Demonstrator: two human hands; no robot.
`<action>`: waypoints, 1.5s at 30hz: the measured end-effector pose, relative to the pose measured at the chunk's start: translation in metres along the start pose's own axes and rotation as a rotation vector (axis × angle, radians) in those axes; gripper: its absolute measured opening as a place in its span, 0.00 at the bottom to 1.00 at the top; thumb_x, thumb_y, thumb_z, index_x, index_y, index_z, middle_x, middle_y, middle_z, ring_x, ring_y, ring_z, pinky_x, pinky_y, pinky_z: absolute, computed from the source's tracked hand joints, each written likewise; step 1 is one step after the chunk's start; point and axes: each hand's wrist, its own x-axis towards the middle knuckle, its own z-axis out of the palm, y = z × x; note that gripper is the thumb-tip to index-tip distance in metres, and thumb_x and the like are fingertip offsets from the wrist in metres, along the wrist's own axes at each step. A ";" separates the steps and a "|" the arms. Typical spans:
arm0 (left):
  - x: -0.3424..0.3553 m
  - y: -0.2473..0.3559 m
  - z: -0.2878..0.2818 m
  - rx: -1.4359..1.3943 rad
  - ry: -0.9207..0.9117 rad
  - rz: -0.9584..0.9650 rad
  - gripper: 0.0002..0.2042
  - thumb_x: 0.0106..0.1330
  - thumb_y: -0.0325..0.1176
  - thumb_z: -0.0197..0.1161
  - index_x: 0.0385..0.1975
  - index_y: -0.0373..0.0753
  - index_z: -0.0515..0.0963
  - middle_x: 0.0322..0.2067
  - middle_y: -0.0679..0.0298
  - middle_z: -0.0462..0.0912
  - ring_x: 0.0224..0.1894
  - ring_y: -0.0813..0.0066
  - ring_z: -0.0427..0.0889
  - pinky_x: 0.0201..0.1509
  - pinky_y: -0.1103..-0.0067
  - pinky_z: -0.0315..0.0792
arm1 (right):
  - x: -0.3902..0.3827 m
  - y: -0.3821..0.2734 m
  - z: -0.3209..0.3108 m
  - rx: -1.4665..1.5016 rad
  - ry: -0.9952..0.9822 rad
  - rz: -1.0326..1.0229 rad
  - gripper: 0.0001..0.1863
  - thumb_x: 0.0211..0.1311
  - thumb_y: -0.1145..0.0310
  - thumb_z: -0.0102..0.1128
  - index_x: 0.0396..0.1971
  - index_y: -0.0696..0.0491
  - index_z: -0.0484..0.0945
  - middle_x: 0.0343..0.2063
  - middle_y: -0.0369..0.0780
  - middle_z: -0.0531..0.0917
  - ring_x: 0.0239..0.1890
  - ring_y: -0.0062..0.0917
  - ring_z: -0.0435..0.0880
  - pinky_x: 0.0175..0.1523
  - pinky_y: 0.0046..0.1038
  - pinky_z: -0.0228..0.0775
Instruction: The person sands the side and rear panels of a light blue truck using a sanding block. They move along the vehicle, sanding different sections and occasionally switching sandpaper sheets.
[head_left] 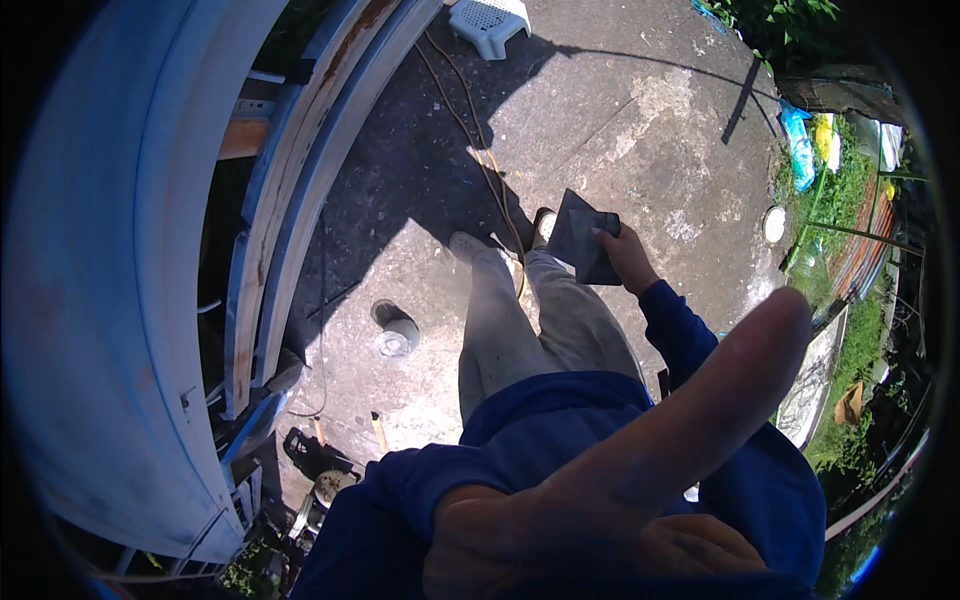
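My left hand (600, 480) looms close to the camera at the lower right, open, with one long finger stretched up to the right; its other fingers are bent and partly hidden at the bottom edge. I see nothing held in it. My right hand (625, 255) is farther down, closed on a dark, flat, angular plate (572, 235), thumb over its face. Below are my legs in dusty trousers (495, 335) and a shoe (543, 227) beside the plate.
Long curved pale panels and rails (130, 280) run along the left. A cord (475, 140) crosses the concrete (680, 180). A white perforated stool (488, 25) is at the top, a cylindrical container (398, 338) left of my legs. Grass, bags and corrugated sheets (865, 250) line the right.
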 end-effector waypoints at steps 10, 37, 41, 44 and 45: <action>0.003 0.022 0.044 -0.434 0.626 0.215 0.11 0.76 0.28 0.56 0.46 0.23 0.73 0.38 0.35 0.81 0.30 0.54 0.82 0.41 0.66 0.77 | -0.011 -0.010 0.015 0.043 -0.092 0.070 0.14 0.68 0.65 0.63 0.44 0.61 0.82 0.35 0.37 0.87 0.37 0.19 0.83 0.43 0.25 0.75; 0.015 -0.023 0.025 -0.560 0.237 0.753 0.16 0.75 0.28 0.58 0.54 0.23 0.67 0.39 0.40 0.82 0.32 0.59 0.84 0.33 0.75 0.79 | 0.008 -0.073 0.019 -0.079 -0.163 -0.001 0.14 0.68 0.66 0.62 0.46 0.61 0.82 0.36 0.38 0.87 0.37 0.19 0.83 0.44 0.26 0.76; -0.010 0.020 0.029 -0.596 0.552 0.316 0.27 0.77 0.42 0.54 0.69 0.34 0.60 0.47 0.45 0.81 0.44 0.56 0.81 0.49 0.66 0.74 | 0.011 -0.075 0.015 -0.065 -0.154 -0.027 0.16 0.69 0.67 0.60 0.50 0.61 0.80 0.39 0.39 0.87 0.40 0.20 0.84 0.46 0.27 0.77; -0.024 0.019 0.017 -0.383 0.510 0.302 0.28 0.76 0.45 0.54 0.70 0.38 0.58 0.47 0.46 0.81 0.44 0.57 0.81 0.50 0.65 0.74 | 0.016 -0.062 0.016 -0.123 -0.167 -0.047 0.16 0.69 0.68 0.59 0.52 0.60 0.80 0.41 0.39 0.87 0.42 0.21 0.84 0.48 0.26 0.76; -0.027 0.019 0.014 -0.313 0.495 0.292 0.28 0.76 0.46 0.53 0.70 0.40 0.58 0.47 0.46 0.81 0.44 0.57 0.81 0.50 0.65 0.74 | 0.014 -0.059 0.015 -0.108 -0.164 -0.051 0.15 0.69 0.67 0.60 0.49 0.60 0.81 0.38 0.37 0.86 0.40 0.19 0.83 0.47 0.26 0.75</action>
